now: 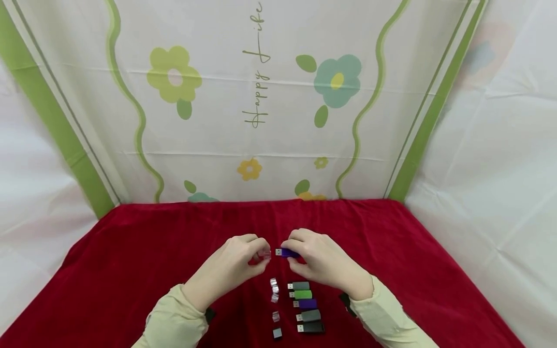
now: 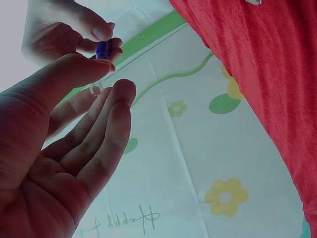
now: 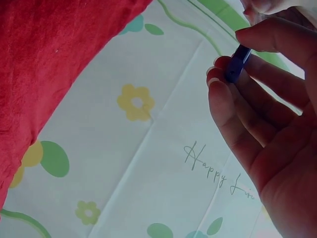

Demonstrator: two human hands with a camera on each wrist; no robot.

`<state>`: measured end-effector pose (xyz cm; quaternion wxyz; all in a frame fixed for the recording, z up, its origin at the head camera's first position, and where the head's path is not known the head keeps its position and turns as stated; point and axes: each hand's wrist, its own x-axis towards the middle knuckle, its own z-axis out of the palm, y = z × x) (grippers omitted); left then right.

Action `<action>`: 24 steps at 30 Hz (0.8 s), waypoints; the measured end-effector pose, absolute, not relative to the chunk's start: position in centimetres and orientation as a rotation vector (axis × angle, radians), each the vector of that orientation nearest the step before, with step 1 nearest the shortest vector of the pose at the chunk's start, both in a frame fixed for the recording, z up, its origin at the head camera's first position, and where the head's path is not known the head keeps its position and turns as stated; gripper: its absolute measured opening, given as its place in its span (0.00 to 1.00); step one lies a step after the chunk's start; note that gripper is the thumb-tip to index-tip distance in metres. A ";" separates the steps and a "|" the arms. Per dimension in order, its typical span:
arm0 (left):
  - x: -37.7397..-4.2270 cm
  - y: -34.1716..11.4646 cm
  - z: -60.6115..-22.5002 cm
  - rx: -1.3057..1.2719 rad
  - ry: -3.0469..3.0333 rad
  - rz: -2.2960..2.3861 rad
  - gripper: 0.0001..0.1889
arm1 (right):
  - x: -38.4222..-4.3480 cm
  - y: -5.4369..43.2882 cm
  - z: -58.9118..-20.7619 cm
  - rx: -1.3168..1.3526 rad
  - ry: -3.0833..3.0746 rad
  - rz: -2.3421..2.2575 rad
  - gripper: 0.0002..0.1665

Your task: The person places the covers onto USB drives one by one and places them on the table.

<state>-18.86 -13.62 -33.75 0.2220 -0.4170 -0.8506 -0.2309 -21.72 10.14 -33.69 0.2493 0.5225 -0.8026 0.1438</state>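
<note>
Between thumb and fingers my right hand pinches a purple USB flash drive, its metal plug pointing left. Facing it, a small clear plastic cap is pinched by my left hand. A narrow gap separates the plug from the cap in the head view. In the right wrist view the purple drive shows between thumb and fingertips. The left wrist view has the clear cap mostly hidden by the fingers, with the purple drive beyond it.
Below the hands, several flash drives lie in a column, among them a green one, a purple one and a black one. Left of them are several clear caps and a dark-edged cap. A red cloth covers the table.
</note>
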 end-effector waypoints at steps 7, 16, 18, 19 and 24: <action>-19.0 -13.6 -34.0 -1.134 -2.344 -0.658 0.11 | -21.9 9.9 -33.7 1.430 -2.170 0.389 0.12; -18.7 -13.1 -34.1 -1.126 -2.364 -0.666 0.11 | -21.8 9.9 -33.8 1.445 -2.181 0.370 0.11; -18.7 -13.0 -34.1 -1.118 -2.373 -0.664 0.11 | -21.8 9.9 -33.8 1.447 -2.183 0.371 0.11; -18.7 -13.0 -34.1 -1.116 -2.376 -0.662 0.11 | -21.8 9.9 -33.8 1.449 -2.184 0.375 0.11; -18.7 -12.8 -34.1 -1.124 -2.369 -0.662 0.11 | -21.7 9.9 -33.8 1.465 -2.187 0.391 0.12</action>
